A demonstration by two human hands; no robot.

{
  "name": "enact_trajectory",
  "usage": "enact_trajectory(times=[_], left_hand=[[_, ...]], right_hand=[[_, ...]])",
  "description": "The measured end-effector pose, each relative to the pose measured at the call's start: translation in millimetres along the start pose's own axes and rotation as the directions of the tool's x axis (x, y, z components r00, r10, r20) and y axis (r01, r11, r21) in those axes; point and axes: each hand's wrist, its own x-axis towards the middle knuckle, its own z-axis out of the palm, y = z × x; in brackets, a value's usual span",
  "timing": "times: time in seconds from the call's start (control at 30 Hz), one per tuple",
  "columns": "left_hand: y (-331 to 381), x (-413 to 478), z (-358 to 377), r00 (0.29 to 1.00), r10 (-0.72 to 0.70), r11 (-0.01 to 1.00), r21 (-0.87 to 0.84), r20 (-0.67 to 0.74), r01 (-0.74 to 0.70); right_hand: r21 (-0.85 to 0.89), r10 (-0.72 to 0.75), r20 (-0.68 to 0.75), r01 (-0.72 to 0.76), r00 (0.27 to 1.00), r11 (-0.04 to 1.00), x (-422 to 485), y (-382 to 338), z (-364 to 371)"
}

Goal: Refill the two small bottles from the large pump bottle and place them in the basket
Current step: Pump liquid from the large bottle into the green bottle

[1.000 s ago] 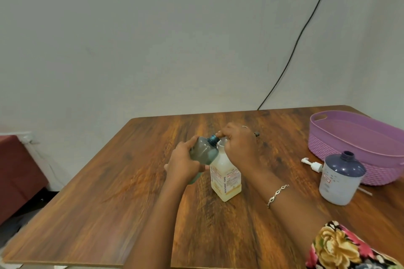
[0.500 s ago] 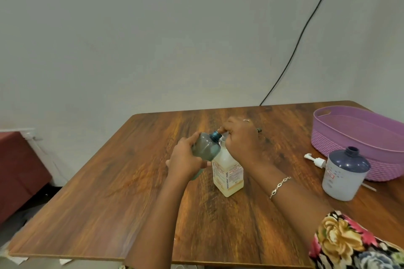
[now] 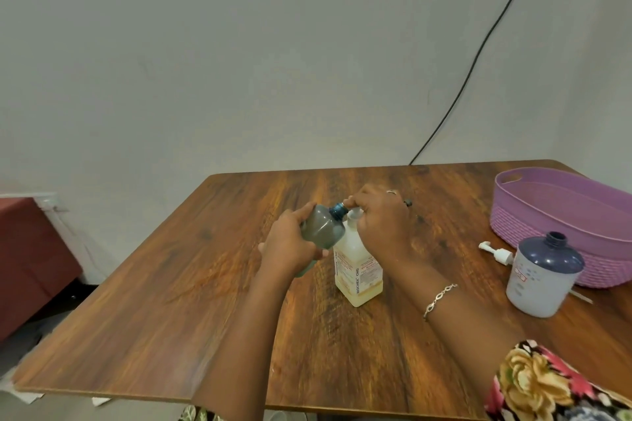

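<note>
Tilted grey bottle [image 3: 323, 227] gripped in left hand [image 3: 290, 246], right hand [image 3: 379, 225] gripping top of yellowish bottle [image 3: 357, 270]

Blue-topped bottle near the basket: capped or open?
Open. The blue-topped bottle shows a bare neck; a white pump lies on the table beside it.

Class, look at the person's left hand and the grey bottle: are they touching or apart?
Touching. The head view shows the left hand with its fingers and thumb wrapped round the grey bottle, holding it tilted.

Soft even light, faint shadows, slight blur, wide-angle edge distortion
</note>
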Motion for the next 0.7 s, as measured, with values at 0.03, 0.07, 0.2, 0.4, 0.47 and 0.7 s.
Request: enact_trajectory(times=[0.03, 0.07, 0.2, 0.4, 0.47, 0.7], left_hand=[[0, -1, 0, 1.000, -0.005, 1.000, -0.016, -0.003, 0.005], [1, -1, 1, 1.000, -0.006, 1.000, -0.031, -0.003, 0.006], [8, 1, -4, 0.999, 0.044, 0.999, -0.025, -0.031, -0.045], [2, -1, 5, 1.000, 0.022, 1.000, -0.016, -0.011, -0.022], [0, -3, 8, 1.000, 0.015, 0.999, -0.030, -0.016, -0.016], [7, 0, 0, 0.997, 0.059, 0.998, 0.023, -0.055, -0.057]], right_hand=[[0.007, 0.008, 0.006, -0.008, 1.000, 1.000, 1, 0, -1], [0.011, 0.012, 0.027, -0.012, 1.000, 1.000, 2, 0, -3], [-0.041, 0.032, 0.156, -0.026, 0.987, 0.999, 26, 1, -11], [-0.022, 0.037, 0.067, -0.035, 0.997, 0.999, 10, 2, -1], [-0.003, 0.033, 0.070, -0.033, 0.997, 0.999, 9, 3, 1], [-0.014, -0.006, 0.143, 0.008, 0.990, 1.000, 25, 3, -14]])
